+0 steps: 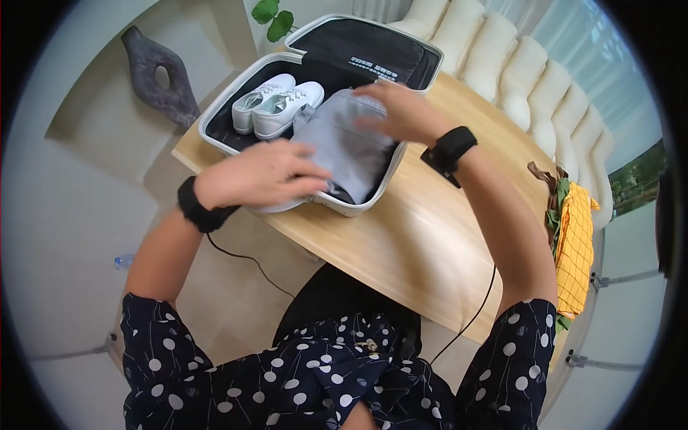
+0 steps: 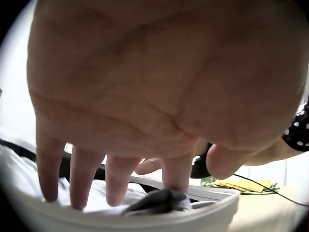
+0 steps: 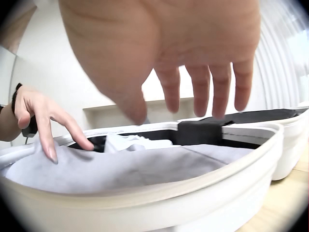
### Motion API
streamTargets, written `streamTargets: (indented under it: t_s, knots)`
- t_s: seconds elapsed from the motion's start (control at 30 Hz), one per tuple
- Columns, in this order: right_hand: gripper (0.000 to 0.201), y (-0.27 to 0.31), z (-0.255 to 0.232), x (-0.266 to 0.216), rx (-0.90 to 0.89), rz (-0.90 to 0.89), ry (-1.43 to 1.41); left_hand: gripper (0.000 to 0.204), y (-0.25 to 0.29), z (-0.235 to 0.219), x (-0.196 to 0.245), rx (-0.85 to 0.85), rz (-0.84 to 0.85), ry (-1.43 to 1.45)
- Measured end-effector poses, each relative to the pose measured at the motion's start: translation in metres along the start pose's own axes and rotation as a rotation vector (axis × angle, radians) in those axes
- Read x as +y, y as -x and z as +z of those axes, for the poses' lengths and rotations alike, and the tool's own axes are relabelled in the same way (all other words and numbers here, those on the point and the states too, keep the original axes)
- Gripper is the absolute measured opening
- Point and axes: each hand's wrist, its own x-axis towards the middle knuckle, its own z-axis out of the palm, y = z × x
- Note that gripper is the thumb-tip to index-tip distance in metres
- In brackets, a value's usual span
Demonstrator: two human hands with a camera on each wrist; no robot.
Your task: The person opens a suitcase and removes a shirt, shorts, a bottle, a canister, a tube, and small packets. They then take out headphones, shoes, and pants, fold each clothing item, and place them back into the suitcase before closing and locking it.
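An opened white suitcase (image 1: 390, 175) with a black lining lies on the wooden table. Folded grey cloth (image 1: 337, 136) fills its near right part, beside a pair of white sneakers (image 1: 283, 111). My left hand (image 1: 261, 174) reaches over the near rim, fingers extended, fingertips at the grey cloth's edge. Blurred in the head view, my right hand (image 1: 401, 111) is over the cloth's far right side. In the right wrist view its fingers (image 3: 200, 89) are spread and hold nothing, above the cloth. Both palms face down.
The black-lined suitcase lid (image 1: 387, 50) lies folded back behind. A yellow checked cloth (image 1: 575, 247) hangs at the table's right edge. A cream cushioned sofa (image 1: 494, 57) stands beyond the table (image 1: 430, 236), and a dark cable (image 1: 247, 258) trails below.
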Motion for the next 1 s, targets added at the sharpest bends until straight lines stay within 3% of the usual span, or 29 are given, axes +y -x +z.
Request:
streamTargets:
  t_s: [0.03,0.07,0.13,0.23,0.27,0.3,0.37,0.43,0.5,0.53,0.57,0.63,0.7,0.77,0.8,0.87,0.9,1.0]
  knots:
    - [0.055,0.005,0.003,-0.01,-0.124,0.012,-0.005,0.036,-0.004,0.003,0.004,0.001,-0.001,0.001]
    - [0.055,0.008,0.007,-0.014,-0.127,0.012,-0.008,0.039,-0.008,0.008,0.008,-0.105,-0.059,-0.003]
    - [0.066,0.013,0.02,-0.017,-0.335,0.057,0.12,0.047,-0.013,0.005,0.017,-0.273,-0.192,-0.022]
    - [0.059,-0.005,0.027,-0.005,-0.362,0.048,0.042,0.06,-0.02,0.011,-0.005,-0.277,-0.171,0.101]
    - [0.059,-0.007,0.021,-0.006,-0.362,0.044,0.043,0.061,-0.02,0.011,-0.008,-0.165,-0.094,0.172]
    - [0.053,-0.009,0.013,-0.009,-0.276,0.114,0.081,0.061,-0.021,0.009,-0.013,-0.164,-0.097,0.173]
    - [0.047,-0.014,0.012,-0.002,-0.191,0.185,0.11,0.061,-0.022,-0.004,-0.016,-0.041,-0.354,0.326]
    - [0.037,-0.018,0.016,0.019,-0.146,0.271,0.238,0.052,-0.019,-0.009,-0.019,0.047,-0.417,0.366]
    - [0.035,-0.017,0.012,0.019,-0.146,0.267,0.269,0.039,-0.017,-0.01,-0.031,0.128,-0.261,0.148]
    - [0.037,-0.017,0.011,0.018,-0.176,0.263,0.29,0.022,-0.014,-0.006,-0.033,0.118,-0.263,0.213]
    - [0.038,-0.018,0.012,0.017,-0.208,0.259,0.308,0.022,-0.014,-0.002,-0.029,0.113,-0.265,0.213]
    - [0.039,-0.018,0.019,0.014,-0.148,0.236,0.379,0.02,-0.013,0.007,-0.023,0.223,0.129,0.208]
    - [0.04,-0.017,0.023,0.002,-0.095,0.206,0.453,0.025,-0.012,0.006,-0.009,-0.08,0.043,0.347]
    - [0.046,-0.014,0.019,-0.011,-0.132,0.15,0.252,0.03,-0.015,0.014,-0.007,-0.145,-0.076,0.241]
    - [0.053,-0.012,0.015,-0.019,-0.269,0.173,0.192,0.03,-0.015,0.012,-0.006,-0.146,-0.076,0.243]
    - [0.056,-0.008,0.021,-0.011,-0.295,0.161,0.129,0.039,-0.02,0.002,-0.006,-0.226,-0.224,0.377]
    - [0.059,-0.005,0.024,-0.007,-0.32,0.146,0.067,0.039,-0.023,-0.001,-0.01,-0.23,-0.217,0.372]
    - [0.058,-0.005,0.024,0.003,-0.292,0.12,0.038,0.037,-0.031,-0.006,-0.038,0.036,-0.294,0.362]
